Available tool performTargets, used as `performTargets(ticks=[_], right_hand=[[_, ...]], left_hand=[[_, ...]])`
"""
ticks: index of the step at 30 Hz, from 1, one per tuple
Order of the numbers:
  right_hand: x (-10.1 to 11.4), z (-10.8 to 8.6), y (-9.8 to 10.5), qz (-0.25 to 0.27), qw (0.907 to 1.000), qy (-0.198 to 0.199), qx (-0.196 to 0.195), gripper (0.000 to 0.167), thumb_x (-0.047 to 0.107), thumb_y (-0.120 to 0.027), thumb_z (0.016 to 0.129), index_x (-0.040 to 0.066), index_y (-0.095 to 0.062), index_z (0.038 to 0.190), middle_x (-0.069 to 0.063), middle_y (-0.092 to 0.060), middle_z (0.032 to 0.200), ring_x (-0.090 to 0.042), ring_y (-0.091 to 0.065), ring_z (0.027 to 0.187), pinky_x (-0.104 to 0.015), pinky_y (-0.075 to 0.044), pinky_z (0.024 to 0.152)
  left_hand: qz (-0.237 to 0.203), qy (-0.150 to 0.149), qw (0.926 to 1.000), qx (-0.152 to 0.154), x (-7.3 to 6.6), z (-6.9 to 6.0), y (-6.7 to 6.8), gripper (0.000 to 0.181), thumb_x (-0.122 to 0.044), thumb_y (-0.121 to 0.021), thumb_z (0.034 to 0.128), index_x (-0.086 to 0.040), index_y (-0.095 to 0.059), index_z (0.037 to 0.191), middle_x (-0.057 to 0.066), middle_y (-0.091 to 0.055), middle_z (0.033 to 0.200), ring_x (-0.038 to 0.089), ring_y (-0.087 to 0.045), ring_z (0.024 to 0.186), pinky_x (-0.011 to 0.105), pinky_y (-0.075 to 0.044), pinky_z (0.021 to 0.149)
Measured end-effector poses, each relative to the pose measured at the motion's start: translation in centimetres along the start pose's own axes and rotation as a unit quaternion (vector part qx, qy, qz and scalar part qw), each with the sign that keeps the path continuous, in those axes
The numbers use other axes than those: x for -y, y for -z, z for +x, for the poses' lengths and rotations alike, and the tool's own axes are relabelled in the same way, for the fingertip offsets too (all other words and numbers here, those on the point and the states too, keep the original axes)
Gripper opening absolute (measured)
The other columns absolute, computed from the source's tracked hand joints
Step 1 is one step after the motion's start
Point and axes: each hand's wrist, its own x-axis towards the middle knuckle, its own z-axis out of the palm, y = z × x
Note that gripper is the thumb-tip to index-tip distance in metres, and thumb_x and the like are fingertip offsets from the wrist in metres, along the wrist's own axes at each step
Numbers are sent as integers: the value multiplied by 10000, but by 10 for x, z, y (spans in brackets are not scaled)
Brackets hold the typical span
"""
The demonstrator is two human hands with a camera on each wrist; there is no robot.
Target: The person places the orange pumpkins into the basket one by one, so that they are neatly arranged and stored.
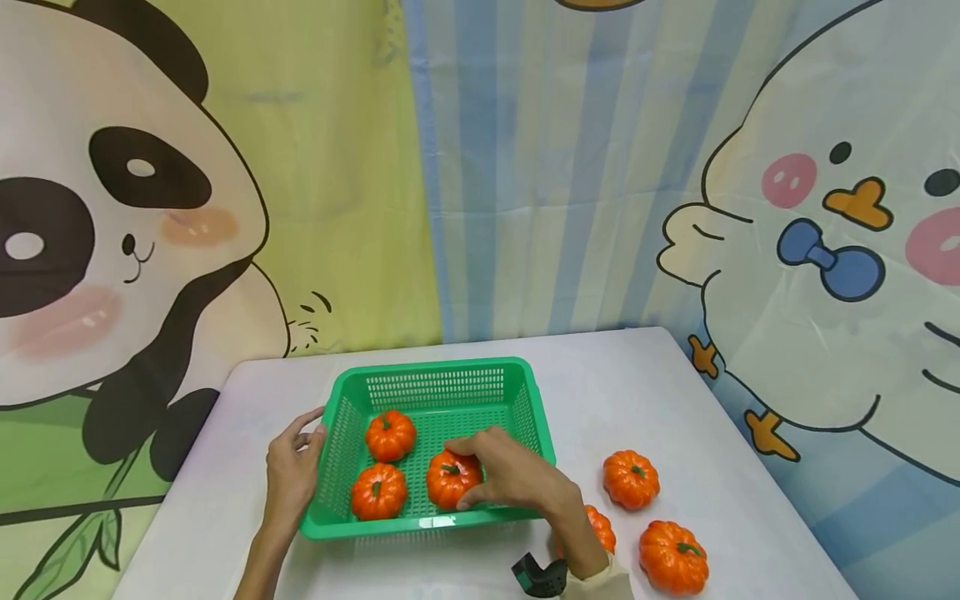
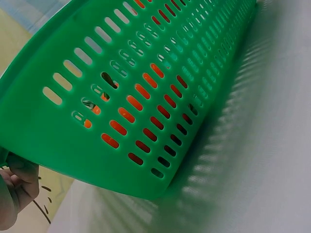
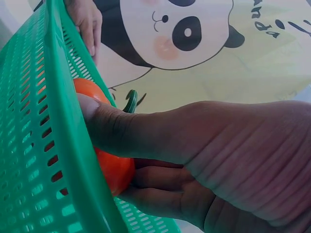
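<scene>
A green plastic basket [image 1: 352, 530] with slotted walls stands on the white table. My left hand [image 1: 291, 471] holds the basket's left rim; in the left wrist view, its curled fingers [image 2: 22, 182] show at the rim. Reaching over the near right side, my right hand [image 1: 521, 477] grips a small orange pumpkin [image 1: 448, 483] inside the basket. The right wrist view has the thumb on one side of this pumpkin [image 3: 116, 172] and fingers on the other. Two more pumpkins, one farther back [image 1: 390, 436] and one nearer [image 1: 378, 492], sit in the basket's left half.
Right of the basket, an orange pumpkin [image 1: 632, 480] and a larger one [image 1: 673, 557] lie on the table [image 1: 592, 383]. Another pumpkin [image 1: 602, 528] is partly hidden behind my right forearm. A curtain [image 1: 510, 167] with cartoon animals hangs behind the table.
</scene>
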Motion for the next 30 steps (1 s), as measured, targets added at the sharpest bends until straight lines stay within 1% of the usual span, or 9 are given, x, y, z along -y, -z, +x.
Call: performTargets(ticks=[4,9,11,16,20,25,27,30], right_hand=[[-1,3,-3,-9,10000,34,42,743,296,-996,800,130,-706,1463,82,-771,1349,-64,-614,1110,-294,-533,1041],[-1,6,-6,-41,10000,56,54,747,290,-1006,785,127,-714,1453,80,-777,1328,-54,-614,1090,-278,-530,1027],[-2,8,-7,-109,9998,134,68,707,282,-1005,788,128,-732,1422,94,-788,1264,-48,-625,1050,-265,-534,1006],[-2,11,-10,-209,9994,247,129,614,290,-995,804,157,-758,1355,139,-770,1139,-38,-582,974,-246,-509,965],[-2,13,-12,-179,9995,245,131,610,287,-997,802,157,-762,1350,142,-774,1150,-31,-571,971,-239,-501,961],[-3,19,-16,-122,9990,391,164,590,261,-1000,800,133,-771,1329,119,-785,1115,-28,-613,921,-168,-515,871],[-4,20,-18,-131,9990,389,158,616,266,-1002,796,125,-768,1348,118,-789,1142,-22,-596,923,-158,-502,862],[-4,23,-20,-167,9987,449,164,608,266,-1005,791,122,-774,1335,115,-791,1108,-25,-577,874,-153,-489,813]], left_hand=[[9,3,10000,10,1,0,0,377,-166,-575,1136,-34,-643,1483,267,-779,931,67,-700,559,270,-537,527],[-45,-21,10000,45,1,2,-2,378,-159,-579,1135,-27,-640,1484,279,-780,947,44,-712,572,264,-552,534],[-13,-28,10000,36,1,3,-3,378,-166,-580,1136,-32,-643,1483,275,-781,945,50,-707,572,262,-544,533],[96,3,9999,-58,1,2,-1,372,-169,-580,1135,-43,-651,1478,265,-784,937,59,-690,560,264,-522,521],[81,22,10000,-34,1,2,0,375,-159,-578,1137,-33,-641,1485,286,-783,962,21,-695,563,256,-540,528],[12,-12,10000,-66,3,1,-1,371,-149,-580,1132,-28,-648,1476,284,-784,950,-9,-687,566,250,-536,527],[-11,-54,10000,-81,3,1,-1,369,-144,-582,1130,-23,-652,1472,283,-785,941,-10,-686,565,249,-533,524],[-17,-77,9999,-95,2,1,-1,367,-141,-583,1129,-19,-653,1469,284,-785,936,-7,-687,564,248,-536,519]])
